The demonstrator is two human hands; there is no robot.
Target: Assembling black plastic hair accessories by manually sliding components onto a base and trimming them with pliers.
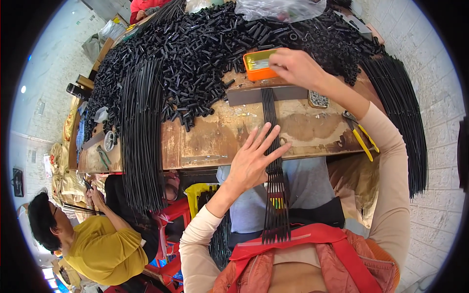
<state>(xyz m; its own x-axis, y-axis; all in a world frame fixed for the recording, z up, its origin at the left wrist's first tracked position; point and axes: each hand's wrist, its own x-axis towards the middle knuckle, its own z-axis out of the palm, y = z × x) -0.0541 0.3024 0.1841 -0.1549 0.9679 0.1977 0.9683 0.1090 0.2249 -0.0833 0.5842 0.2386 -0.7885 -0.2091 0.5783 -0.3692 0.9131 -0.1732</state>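
My left hand [251, 161] lies palm down with its fingers spread over a flat row of thin black rods [269, 111]. The rods run from the bench over its front edge to my lap, with a few yellow, green and red bands showing near the lower ends. My right hand [295, 67] hovers at the right side of an orange box [264, 73] with small pale pieces inside. Its fingers are pinched together, and whatever they hold is too small to make out. The rods' far ends meet a dark grey bar [244, 96].
Black tubes [190, 58] heap across the back of the wooden bench [205, 141]. Long rod bundles hang at left [141, 132] and right [395, 97]. Yellow-handled pliers [361, 136] and a metal-piece tin [318, 99] sit right. A co-worker in yellow [105, 249] sits left.
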